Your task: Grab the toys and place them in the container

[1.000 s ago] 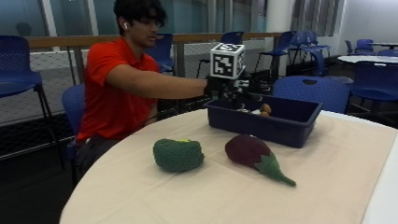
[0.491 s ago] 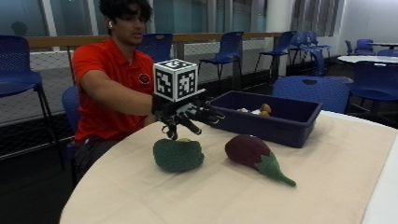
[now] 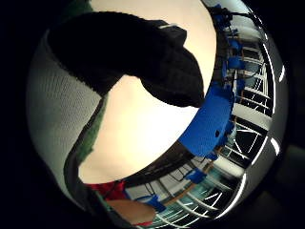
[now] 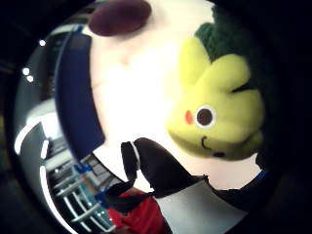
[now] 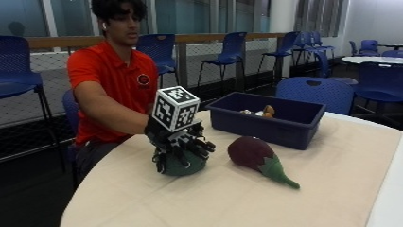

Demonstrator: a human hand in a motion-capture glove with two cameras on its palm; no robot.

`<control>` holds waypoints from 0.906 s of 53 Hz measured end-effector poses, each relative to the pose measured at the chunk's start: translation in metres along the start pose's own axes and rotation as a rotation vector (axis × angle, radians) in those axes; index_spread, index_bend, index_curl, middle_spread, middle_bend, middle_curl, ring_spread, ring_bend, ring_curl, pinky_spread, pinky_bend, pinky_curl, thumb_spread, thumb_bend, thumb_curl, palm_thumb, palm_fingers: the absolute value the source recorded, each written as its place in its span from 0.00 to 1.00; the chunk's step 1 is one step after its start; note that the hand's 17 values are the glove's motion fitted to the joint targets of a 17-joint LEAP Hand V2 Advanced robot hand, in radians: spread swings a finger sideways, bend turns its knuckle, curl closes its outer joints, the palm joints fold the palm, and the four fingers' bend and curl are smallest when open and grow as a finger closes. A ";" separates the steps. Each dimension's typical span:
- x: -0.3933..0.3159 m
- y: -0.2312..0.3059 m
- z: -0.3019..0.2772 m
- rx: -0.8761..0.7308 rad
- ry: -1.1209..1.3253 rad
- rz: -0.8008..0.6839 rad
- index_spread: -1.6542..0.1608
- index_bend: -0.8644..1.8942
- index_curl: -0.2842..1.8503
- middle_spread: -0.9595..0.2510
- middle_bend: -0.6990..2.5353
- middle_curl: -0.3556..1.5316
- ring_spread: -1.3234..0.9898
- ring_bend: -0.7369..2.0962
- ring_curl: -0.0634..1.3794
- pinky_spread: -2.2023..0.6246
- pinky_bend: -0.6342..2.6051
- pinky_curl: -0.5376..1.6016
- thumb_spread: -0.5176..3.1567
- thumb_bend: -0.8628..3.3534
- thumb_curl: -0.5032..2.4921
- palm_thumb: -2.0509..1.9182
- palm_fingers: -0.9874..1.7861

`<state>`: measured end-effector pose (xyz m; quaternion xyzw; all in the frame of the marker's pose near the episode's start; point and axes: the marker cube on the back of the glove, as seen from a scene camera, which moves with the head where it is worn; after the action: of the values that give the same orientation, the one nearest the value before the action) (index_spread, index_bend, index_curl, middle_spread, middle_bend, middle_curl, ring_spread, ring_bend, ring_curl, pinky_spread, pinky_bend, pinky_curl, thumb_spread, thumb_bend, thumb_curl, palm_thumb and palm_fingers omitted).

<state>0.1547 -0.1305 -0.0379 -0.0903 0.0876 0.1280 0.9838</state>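
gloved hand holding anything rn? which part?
The right hand sits on top of the green plush toy, fingers curled down over its upper sides. It rests on the table, not lifted.

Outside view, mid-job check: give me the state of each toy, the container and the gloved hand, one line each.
Green plush toy: on the table, under the hand.
Gloved right hand: on top of the green plush toy, fingers curled over it.
Eggplant plush toy: lying on the table beside the container, untouched.
Blue container: upright on the table, with small toys already inside.
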 end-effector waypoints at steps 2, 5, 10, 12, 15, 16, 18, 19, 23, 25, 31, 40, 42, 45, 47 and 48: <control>0.000 -0.002 0.005 -0.020 0.003 0.000 0.74 0.34 0.22 0.76 0.25 0.28 0.60 0.31 0.18 0.83 0.60 0.43 0.40 0.19 0.23 0.49 0.24; -0.002 -0.005 0.012 -0.042 -0.007 -0.007 0.74 0.34 0.22 0.76 0.24 0.28 0.60 0.31 0.18 0.83 0.60 0.44 0.40 0.19 0.23 0.49 0.25; -0.004 -0.005 0.016 -0.071 0.006 -0.024 0.73 0.35 0.22 0.78 0.23 0.27 0.60 0.34 0.19 0.81 0.62 0.44 0.40 0.19 0.23 0.50 0.27; -0.004 -0.004 0.016 -0.075 0.017 -0.029 0.72 0.37 0.22 0.78 0.23 0.26 0.60 0.36 0.20 0.81 0.62 0.44 0.41 0.19 0.23 0.50 0.29; -0.005 -0.002 0.017 -0.069 0.032 -0.042 0.72 0.37 0.22 0.78 0.23 0.25 0.60 0.37 0.21 0.80 0.62 0.44 0.41 0.19 0.23 0.50 0.30; -0.006 -0.001 0.017 -0.065 0.035 -0.046 0.71 0.39 0.23 0.78 0.24 0.25 0.60 0.38 0.22 0.80 0.60 0.43 0.42 0.20 0.24 0.51 0.33; -0.006 0.000 0.018 -0.052 0.037 -0.049 0.71 0.40 0.24 0.77 0.25 0.26 0.59 0.40 0.23 0.79 0.59 0.43 0.43 0.20 0.24 0.51 0.35; -0.006 0.001 0.018 -0.042 0.037 -0.048 0.71 0.40 0.24 0.77 0.25 0.26 0.59 0.41 0.23 0.78 0.58 0.42 0.43 0.20 0.24 0.52 0.36; -0.007 0.003 0.018 0.039 0.030 -0.036 0.70 0.42 0.25 0.75 0.26 0.26 0.57 0.44 0.25 0.76 0.56 0.41 0.45 0.21 0.25 0.53 0.41; -0.007 0.003 0.018 0.084 0.029 -0.032 0.70 0.43 0.26 0.73 0.27 0.26 0.55 0.46 0.25 0.74 0.55 0.40 0.46 0.22 0.26 0.55 0.45; -0.007 0.007 0.015 0.162 0.073 -0.027 0.70 0.40 0.27 0.67 0.27 0.27 0.49 0.52 0.29 0.69 0.56 0.40 0.49 0.24 0.28 0.59 0.53; -0.003 0.014 -0.013 0.240 0.090 -0.008 0.69 0.38 0.27 0.58 0.29 0.30 0.41 0.55 0.32 0.64 0.56 0.41 0.48 0.26 0.32 0.64 0.61; -0.005 0.017 -0.021 0.249 0.081 -0.005 0.69 0.38 0.28 0.56 0.29 0.31 0.39 0.55 0.32 0.64 0.56 0.41 0.47 0.26 0.33 0.65 0.63; -0.008 0.021 -0.035 0.261 0.076 -0.004 0.68 0.38 0.28 0.54 0.29 0.31 0.38 0.55 0.33 0.63 0.55 0.41 0.45 0.26 0.34 0.66 0.64; -0.012 0.025 -0.046 0.269 0.077 -0.006 0.68 0.38 0.29 0.52 0.30 0.32 0.37 0.55 0.33 0.63 0.54 0.41 0.44 0.26 0.35 0.67 0.65; -0.015 0.026 -0.052 0.273 0.079 -0.008 0.68 0.38 0.29 0.52 0.29 0.32 0.37 0.55 0.33 0.63 0.54 0.41 0.43 0.26 0.35 0.67 0.65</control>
<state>0.1260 -0.1198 -0.0889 0.0393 0.1426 0.1075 0.9831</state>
